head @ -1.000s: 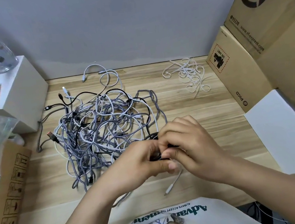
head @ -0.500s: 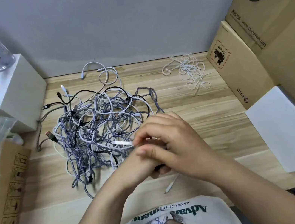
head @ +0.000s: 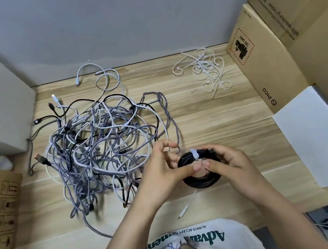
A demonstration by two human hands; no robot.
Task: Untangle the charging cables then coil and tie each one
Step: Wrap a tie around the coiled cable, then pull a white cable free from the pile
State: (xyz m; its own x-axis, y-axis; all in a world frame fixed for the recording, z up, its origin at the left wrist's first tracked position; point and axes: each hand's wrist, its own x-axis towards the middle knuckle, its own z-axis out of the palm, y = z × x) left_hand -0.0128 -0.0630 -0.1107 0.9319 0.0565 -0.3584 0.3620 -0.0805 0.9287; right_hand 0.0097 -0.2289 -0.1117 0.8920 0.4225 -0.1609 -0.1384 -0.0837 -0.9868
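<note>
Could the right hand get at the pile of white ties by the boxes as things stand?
Probably, once freed: the right hand grips the black coil, but bare table lies between it and the ties.

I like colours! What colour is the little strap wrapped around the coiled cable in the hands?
White: the thin tie strap wraps the black coiled cable, clearest in the head view.

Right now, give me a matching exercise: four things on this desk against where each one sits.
Things:
1. black coil
2. cable tangle
3. white ties
4. cardboard boxes

Places:
A. far right of the desk
B. between both hands
C. back of the desk, loose pile
D. left of the hands

Pairs: 1-B, 2-D, 3-C, 4-A
</note>
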